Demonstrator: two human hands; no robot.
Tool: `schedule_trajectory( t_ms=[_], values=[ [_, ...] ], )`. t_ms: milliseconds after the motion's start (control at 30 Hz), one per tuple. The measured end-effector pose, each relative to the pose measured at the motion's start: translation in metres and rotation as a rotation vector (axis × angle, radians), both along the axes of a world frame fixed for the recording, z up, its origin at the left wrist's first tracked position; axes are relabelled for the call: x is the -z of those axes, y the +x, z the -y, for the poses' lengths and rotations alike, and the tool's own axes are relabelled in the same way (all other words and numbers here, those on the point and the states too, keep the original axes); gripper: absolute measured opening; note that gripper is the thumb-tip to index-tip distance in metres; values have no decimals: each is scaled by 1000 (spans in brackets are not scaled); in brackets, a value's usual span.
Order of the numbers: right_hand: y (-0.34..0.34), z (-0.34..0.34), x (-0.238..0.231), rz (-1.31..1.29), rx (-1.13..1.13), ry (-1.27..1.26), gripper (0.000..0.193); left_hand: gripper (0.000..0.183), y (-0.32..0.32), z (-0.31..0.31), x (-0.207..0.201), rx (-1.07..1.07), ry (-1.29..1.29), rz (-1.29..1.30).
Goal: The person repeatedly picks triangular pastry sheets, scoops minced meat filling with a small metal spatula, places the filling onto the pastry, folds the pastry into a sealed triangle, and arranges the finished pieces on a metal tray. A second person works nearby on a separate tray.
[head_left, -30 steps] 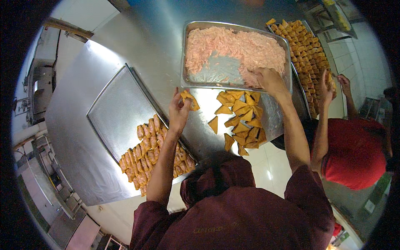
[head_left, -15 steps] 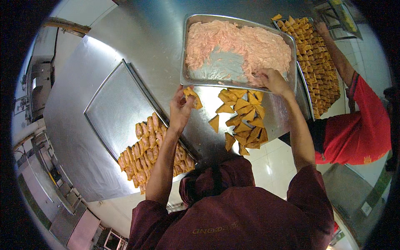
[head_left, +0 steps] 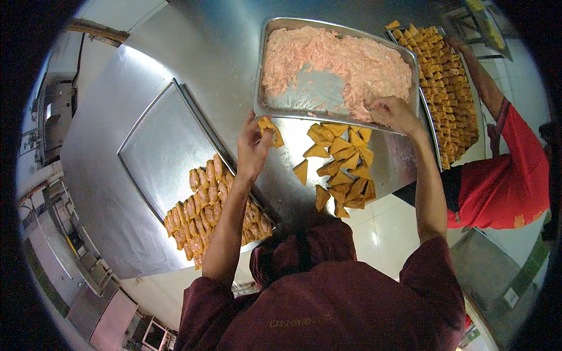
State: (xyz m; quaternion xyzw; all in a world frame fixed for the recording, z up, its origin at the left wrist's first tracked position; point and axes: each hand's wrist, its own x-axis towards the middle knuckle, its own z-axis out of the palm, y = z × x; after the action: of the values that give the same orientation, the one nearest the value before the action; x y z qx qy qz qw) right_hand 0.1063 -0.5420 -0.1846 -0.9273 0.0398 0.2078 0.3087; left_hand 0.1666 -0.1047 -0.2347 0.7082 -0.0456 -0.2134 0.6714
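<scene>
My left hand (head_left: 252, 149) is closed round a yellow-brown fried tofu triangle (head_left: 277, 138), just off the near left corner of a metal tray (head_left: 293, 113). Pink minced meat paste (head_left: 374, 64) fills most of that tray, with a scraped patch showing bare metal. My right hand (head_left: 398, 116) reaches over the tray's near edge, its fingers curled into the paste at the near right. Loose fried tofu triangles (head_left: 345, 157) lie in a heap between my forearms. To the left, tofu pieces filled with pink paste (head_left: 208, 210) stand in rows on a perforated tray (head_left: 167, 140).
All of this rests on a steel table (head_left: 216, 64). At the right, a long tray is packed with rows of tofu pieces (head_left: 445, 88). A person in a red shirt (head_left: 506, 175) stands there, one arm stretched along that tray's far side.
My right hand has moved slightly right within the paste, its fingers more curled. My left hand keeps its tofu triangle in about the same place.
</scene>
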Motion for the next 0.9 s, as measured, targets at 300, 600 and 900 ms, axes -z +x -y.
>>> schedule_trajectory(
  t_ms=[300, 600, 900],
  values=[
    [-6, -38, -6, -187, 261, 253, 27, 42, -4, -4, -12, 8, -42, -90],
    [-12, -19, -2, -76, 40, -164, 28, 42, -14, -7, -8, 35, -42, -115],
    [-11, -64, -53, -299, 362, 405, 28, 37, -19, -15, -35, 36, -54, -174]
  ],
)
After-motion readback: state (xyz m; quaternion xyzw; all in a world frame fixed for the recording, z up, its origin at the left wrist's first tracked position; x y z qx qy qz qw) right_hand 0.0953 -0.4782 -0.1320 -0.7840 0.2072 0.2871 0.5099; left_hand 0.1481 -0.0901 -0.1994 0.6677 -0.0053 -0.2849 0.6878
